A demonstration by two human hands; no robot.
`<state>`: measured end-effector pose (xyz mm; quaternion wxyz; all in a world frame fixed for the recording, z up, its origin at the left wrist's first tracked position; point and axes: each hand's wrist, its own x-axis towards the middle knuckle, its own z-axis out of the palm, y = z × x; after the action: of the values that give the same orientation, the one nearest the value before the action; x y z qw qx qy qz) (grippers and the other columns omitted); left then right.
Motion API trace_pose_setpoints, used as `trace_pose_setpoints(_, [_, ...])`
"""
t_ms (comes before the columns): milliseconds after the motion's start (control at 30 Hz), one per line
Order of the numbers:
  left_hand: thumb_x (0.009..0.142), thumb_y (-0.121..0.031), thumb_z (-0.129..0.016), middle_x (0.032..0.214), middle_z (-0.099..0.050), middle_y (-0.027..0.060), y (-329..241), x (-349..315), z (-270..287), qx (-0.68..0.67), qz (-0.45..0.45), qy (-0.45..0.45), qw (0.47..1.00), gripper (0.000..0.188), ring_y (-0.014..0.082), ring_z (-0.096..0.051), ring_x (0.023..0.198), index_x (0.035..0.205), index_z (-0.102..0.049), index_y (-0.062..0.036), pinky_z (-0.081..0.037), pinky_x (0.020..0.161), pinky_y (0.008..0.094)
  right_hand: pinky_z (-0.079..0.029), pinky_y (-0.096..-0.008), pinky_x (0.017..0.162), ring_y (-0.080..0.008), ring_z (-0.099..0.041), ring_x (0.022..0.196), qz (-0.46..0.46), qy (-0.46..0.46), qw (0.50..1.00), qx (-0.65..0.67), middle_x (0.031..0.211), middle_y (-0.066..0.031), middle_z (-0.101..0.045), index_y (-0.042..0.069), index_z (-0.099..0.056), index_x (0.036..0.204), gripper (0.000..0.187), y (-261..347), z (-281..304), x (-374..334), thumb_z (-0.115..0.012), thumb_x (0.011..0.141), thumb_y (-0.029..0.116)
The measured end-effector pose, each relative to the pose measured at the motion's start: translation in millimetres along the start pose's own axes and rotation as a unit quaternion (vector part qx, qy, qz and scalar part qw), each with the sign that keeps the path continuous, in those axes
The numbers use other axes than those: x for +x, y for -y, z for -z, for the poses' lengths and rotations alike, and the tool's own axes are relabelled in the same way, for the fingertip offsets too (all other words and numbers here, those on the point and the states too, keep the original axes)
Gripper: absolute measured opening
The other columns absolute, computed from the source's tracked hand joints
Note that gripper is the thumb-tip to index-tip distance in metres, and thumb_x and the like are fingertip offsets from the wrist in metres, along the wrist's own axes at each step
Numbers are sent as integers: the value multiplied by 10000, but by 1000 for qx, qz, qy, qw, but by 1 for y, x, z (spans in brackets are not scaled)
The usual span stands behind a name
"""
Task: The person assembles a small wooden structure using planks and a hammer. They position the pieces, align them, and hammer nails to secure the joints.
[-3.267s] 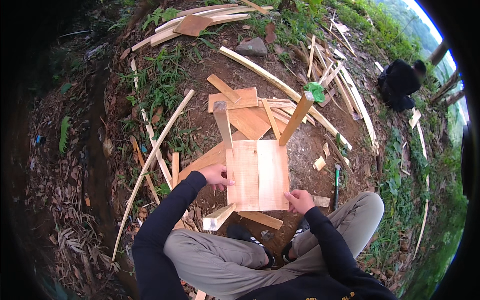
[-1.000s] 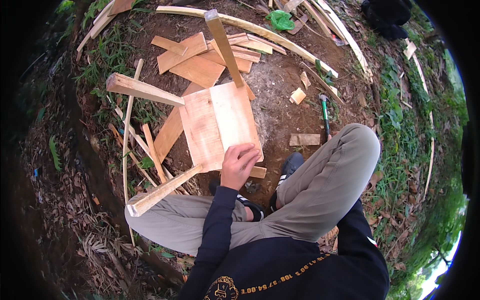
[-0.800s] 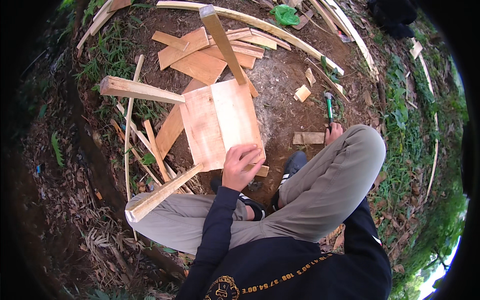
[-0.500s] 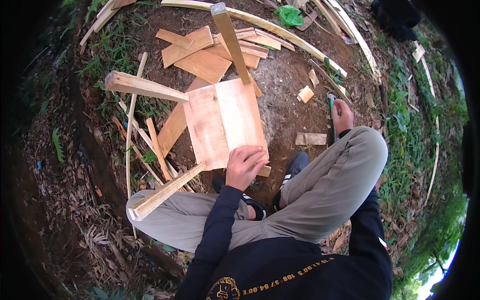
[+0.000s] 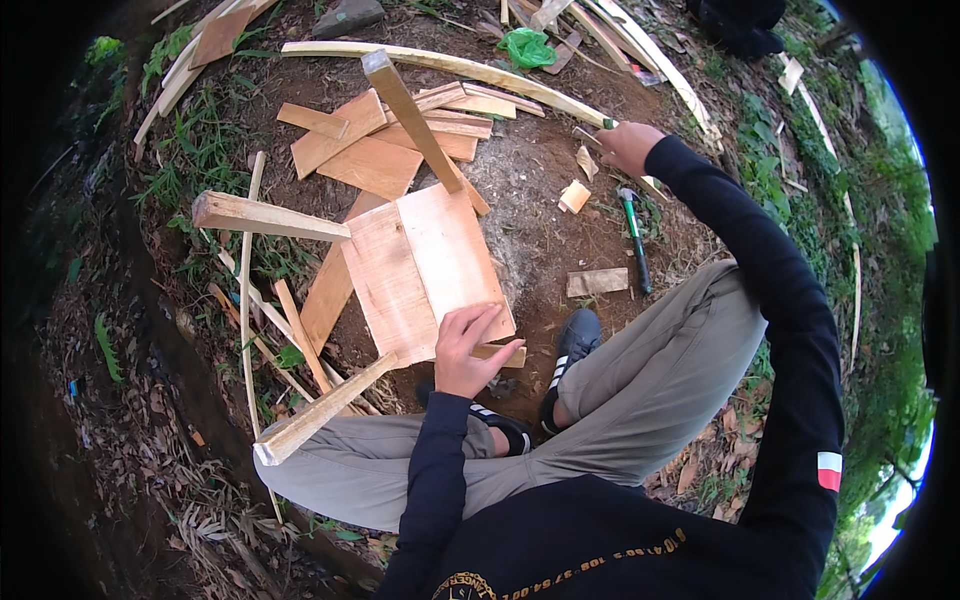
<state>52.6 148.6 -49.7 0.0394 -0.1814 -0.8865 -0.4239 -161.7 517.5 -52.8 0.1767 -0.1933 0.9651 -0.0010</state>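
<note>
A pale wooden panel [image 5: 420, 260] lies on the bare soil in front of me, with three square legs sticking out of it: one to the far side [image 5: 415, 120], one to the left [image 5: 265, 215] and one to the near left [image 5: 320, 415]. My left hand [image 5: 468, 345] grips the panel's near right corner, fingers on top. My right hand [image 5: 630, 145] is stretched out to the far right with its fingers curled; a small green tip shows at them. A green-handled hammer [image 5: 635, 240] lies on the ground just below that hand.
Loose boards [image 5: 370, 150] are piled beyond the panel, under a long curved slat [image 5: 450, 65]. A short offcut [image 5: 598, 282] and a chip [image 5: 574, 195] lie right of the panel. A green bag [image 5: 528, 45] and more slats lie at the far edge. My bent legs frame the near side.
My right hand has come from behind my knee and reached out past the hammer to the far right. My left hand has stayed on the panel's near corner.
</note>
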Motion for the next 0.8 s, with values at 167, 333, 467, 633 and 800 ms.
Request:
trace_pose_setpoints(167, [738,-136,-742,1083,-662,151,-1,-2,11,-49,18,-7,999,425,302,-608,1004,1136,-660,-10,-487,890,361,-546,-462,771,-378,-674,857,6,-7,991,133,836,-196,-682,32,-662,894,204,96,-81,60,-589,853,218])
trace_pose_setpoints(333, [754,-140,-718,1067,-664,168,-5,-1,15,-68,27,1,997,402,319,-609,993,1127,-658,-3,-485,885,379,-505,-476,828,-379,-632,954,-53,-146,932,327,976,-205,-656,20,-544,978,324,181,-111,109,-633,861,308])
trace_pose_setpoints(467, [758,-160,-729,1062,-648,170,0,-6,19,-72,25,-5,997,405,340,-590,993,1124,-648,-6,-476,889,399,-510,-471,839,-385,-623,996,-63,-167,929,325,1020,-242,-634,-9,-502,976,324,207,-124,137,-656,831,236])
trace_pose_setpoints(633, [759,-163,-724,1057,-647,171,0,-5,18,-98,24,-12,995,405,338,-589,989,1124,-647,-5,-473,891,395,-518,-458,847,-400,-625,993,-49,-175,937,298,1000,-260,-641,-23,-543,987,216,189,-142,160,-610,839,120])
trace_pose_setpoints(800, [782,-157,-697,1042,-664,157,1,-9,23,-97,16,-34,995,370,300,-612,968,1119,-654,-10,-484,876,377,-509,-466,870,-409,-626,978,-68,-165,951,254,994,-275,-639,-26,-565,1008,315,189,-120,148,-673,797,181])
